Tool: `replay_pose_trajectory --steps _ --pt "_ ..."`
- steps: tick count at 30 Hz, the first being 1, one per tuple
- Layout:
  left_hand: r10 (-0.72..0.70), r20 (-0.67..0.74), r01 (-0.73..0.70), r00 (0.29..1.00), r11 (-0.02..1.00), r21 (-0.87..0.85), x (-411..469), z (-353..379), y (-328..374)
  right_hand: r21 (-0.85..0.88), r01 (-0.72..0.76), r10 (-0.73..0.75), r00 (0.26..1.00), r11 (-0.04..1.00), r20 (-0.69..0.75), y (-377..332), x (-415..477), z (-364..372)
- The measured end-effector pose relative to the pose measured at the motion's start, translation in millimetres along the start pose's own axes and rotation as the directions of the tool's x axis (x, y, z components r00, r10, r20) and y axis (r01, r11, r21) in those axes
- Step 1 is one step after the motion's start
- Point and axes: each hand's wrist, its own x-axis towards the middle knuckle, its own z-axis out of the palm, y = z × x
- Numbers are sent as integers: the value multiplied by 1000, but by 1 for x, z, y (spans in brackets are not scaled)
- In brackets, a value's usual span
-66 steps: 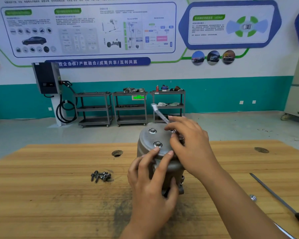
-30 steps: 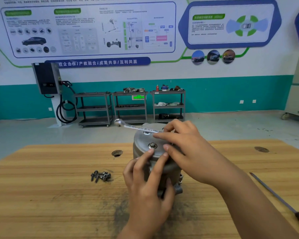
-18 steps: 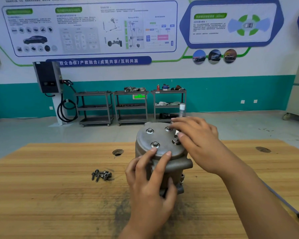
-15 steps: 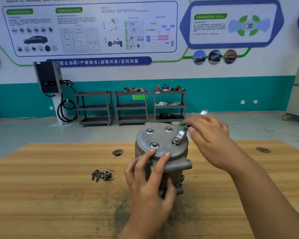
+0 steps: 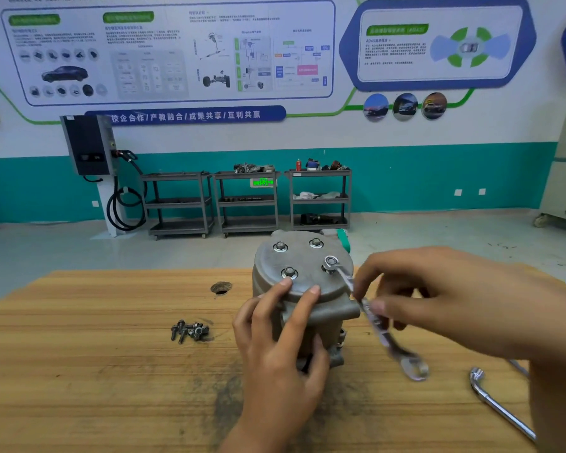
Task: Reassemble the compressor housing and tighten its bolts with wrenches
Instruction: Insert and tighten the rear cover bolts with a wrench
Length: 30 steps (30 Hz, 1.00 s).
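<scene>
The grey compressor housing (image 5: 303, 256) stands upright in the middle of the wooden table (image 5: 79, 371), with several bolts in its round top cover. My left hand (image 5: 278, 341) grips its near side, fingertips on the cover's edge. A silver wrench (image 5: 373, 317) sits with its ring end on the front-right bolt (image 5: 330, 261) and its handle pointing toward me and to the right. My right hand (image 5: 415, 299) pinches the wrench shaft near its middle; the image is blurred there.
A small pile of loose bolts (image 5: 190, 330) lies left of the housing. An L-shaped socket wrench (image 5: 500, 407) lies at the right front. A round hole (image 5: 221, 287) is in the tabletop behind left. Tool carts (image 5: 247, 201) stand by the far wall.
The wrench has swung clockwise on the front-right bolt, from pointing away behind the housing to pointing toward me on the right. My right hand followed it. My left hand kept its grip.
</scene>
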Motion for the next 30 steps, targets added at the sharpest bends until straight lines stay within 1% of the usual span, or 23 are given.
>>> replay_pose_trajectory --steps 2,7,9,12,15,20,23,25,27,30 --pt "-1 -15 1 1000 1000 -3 0 0 0 23 101 -101 995 995 -14 -9 4 7" --pt "0 -39 0 999 1000 6 0 0 -2 83 239 -228 965 967 -130 -19 24 30" --pt "-5 -43 6 999 1000 23 0 0 -2 84 253 -232 951 964 -207 -17 36 41" --pt "-2 -26 3 1000 999 39 0 0 -1 130 190 -132 924 973 -358 -5 54 53" --pt "11 -6 -11 1000 999 41 1 0 1 138 101 -19 865 985 -501 8 65 59" --pt "27 13 -27 1000 999 37 3 2 5 133 35 61 755 990 -653 17 72 69" --pt "26 12 -26 1000 999 27 3 2 5 194 7 127 732 981 -670 22 74 70" --pt "29 11 -30 1000 999 25 3 2 5 194 -56 172 735 979 -656 26 74 70" --pt "27 11 -27 1000 999 26 3 3 4 105 -136 172 753 985 -635 27 73 68" --pt "17 12 -17 1000 1000 25 2 2 2 -20 -219 171 813 976 -557 28 66 56"
